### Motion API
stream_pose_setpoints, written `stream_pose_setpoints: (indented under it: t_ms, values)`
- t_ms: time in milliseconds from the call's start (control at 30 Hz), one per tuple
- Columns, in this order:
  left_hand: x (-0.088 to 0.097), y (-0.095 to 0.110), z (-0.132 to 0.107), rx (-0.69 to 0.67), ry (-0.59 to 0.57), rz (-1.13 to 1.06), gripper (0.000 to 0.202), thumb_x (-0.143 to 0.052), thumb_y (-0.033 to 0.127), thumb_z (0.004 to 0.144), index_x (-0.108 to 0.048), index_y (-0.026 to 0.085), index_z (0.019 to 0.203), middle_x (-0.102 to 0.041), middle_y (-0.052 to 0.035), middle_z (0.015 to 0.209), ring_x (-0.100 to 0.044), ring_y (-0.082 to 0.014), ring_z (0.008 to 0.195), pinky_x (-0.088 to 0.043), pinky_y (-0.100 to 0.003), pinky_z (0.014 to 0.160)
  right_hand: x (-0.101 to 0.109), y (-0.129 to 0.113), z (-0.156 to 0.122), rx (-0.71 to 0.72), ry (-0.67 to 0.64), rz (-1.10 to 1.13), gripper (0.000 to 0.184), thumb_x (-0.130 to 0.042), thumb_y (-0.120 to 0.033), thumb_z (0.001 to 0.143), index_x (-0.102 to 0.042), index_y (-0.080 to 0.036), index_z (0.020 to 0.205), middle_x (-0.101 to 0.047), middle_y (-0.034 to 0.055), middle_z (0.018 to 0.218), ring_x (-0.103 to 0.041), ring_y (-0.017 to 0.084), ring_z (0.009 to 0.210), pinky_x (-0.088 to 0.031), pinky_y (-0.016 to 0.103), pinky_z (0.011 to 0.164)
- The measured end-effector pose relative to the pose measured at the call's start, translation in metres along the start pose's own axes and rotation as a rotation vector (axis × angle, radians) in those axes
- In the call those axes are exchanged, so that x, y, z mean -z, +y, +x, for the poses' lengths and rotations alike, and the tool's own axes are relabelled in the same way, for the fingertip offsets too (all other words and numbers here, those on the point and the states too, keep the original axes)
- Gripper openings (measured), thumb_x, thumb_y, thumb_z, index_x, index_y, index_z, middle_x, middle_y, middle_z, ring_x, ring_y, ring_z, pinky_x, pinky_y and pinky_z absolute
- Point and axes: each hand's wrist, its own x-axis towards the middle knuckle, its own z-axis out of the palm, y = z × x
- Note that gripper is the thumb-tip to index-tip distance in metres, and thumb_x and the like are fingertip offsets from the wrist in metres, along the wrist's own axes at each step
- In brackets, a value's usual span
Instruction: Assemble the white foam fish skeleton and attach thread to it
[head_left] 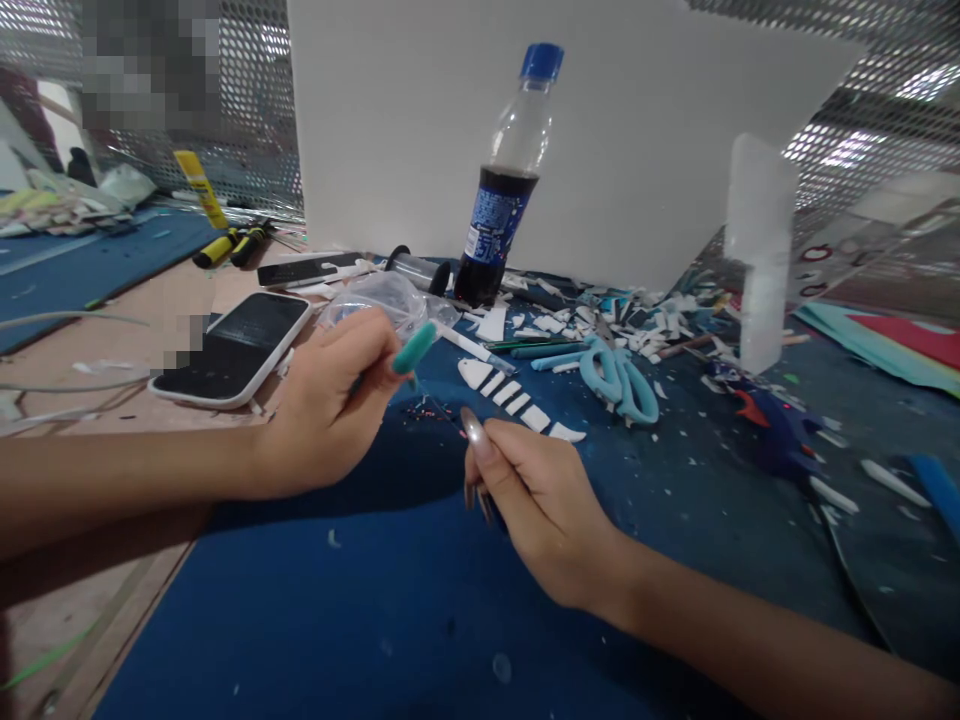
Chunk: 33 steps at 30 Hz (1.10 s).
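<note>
Principal risk, in this inspector's judgement: loss of the thin strand (437,403) stretched between the two hands at the centre of the frame, since it is very fine and long nails leave little fingertip to bear on it. A slackened pinch on either side could let it slip, and too hard a pull could snap or kink it. Secondary risk: the small dark specks (429,411) lying on the blue mat (337,620) just beyond the strand could be scattered by a brushing knuckle, as could the white fish-shaped pieces (516,396) set in a row near the right hand (551,500). Condition of fingers: the left hand (330,400), left of centre, is closed in a pinch, thumb against curled forefinger, with the strand's upper end apparently gripped there. The right hand, right of centre and lower, is likewise drawn together, thumb pressed over the bent fingers, at the strand's lower end. Whether anything further is enclosed in either hand cannot be told. Light-blue scissors (621,372) lie right of centre, well apart from the left hand.
</note>
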Motion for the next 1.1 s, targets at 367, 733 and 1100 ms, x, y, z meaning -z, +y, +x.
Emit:
stream_pose_setpoints:
  t_ms: [367,733,1100]
  values:
    - [-0.002,0.013,-0.006,0.148,-0.143,-0.092,0.025,-0.039,0.017,0.091,-0.043,0.020,0.067,-0.044,0.0030,0.057,-0.040,-0.0094,0.050,-0.033,-0.024,0.049,0.001,0.000,-0.004,-0.087,-0.082,0.306,0.034,-0.032,-0.043,0.095,-0.051,-0.015,0.089,-0.045,-0.0060,0.051,-0.043,0.007,0.039,-0.035,0.019,0.040]
    - [-0.006,0.005,-0.007,0.326,-0.121,-0.076,0.026,-0.034,0.025,0.094,-0.044,0.019,0.070,-0.043,0.0031,0.059,-0.040,-0.0101,0.053,-0.034,-0.024,0.051,-0.001,0.000,-0.002,-0.062,0.052,0.095,0.033,-0.040,-0.026,0.095,-0.049,-0.017,0.064,-0.041,-0.0077,0.041,-0.042,0.004,0.031,-0.033,0.017,0.037]
    - [-0.005,0.009,-0.004,0.135,-0.272,-0.116,0.023,-0.038,0.016,0.089,-0.042,0.019,0.066,-0.042,0.0043,0.058,-0.038,-0.0079,0.050,-0.033,-0.021,0.049,0.000,0.001,-0.002,-0.180,-0.032,0.376,0.037,-0.036,-0.048,0.093,-0.042,-0.019,0.070,-0.047,-0.0049,0.051,-0.049,0.008,0.039,-0.040,0.019,0.038]
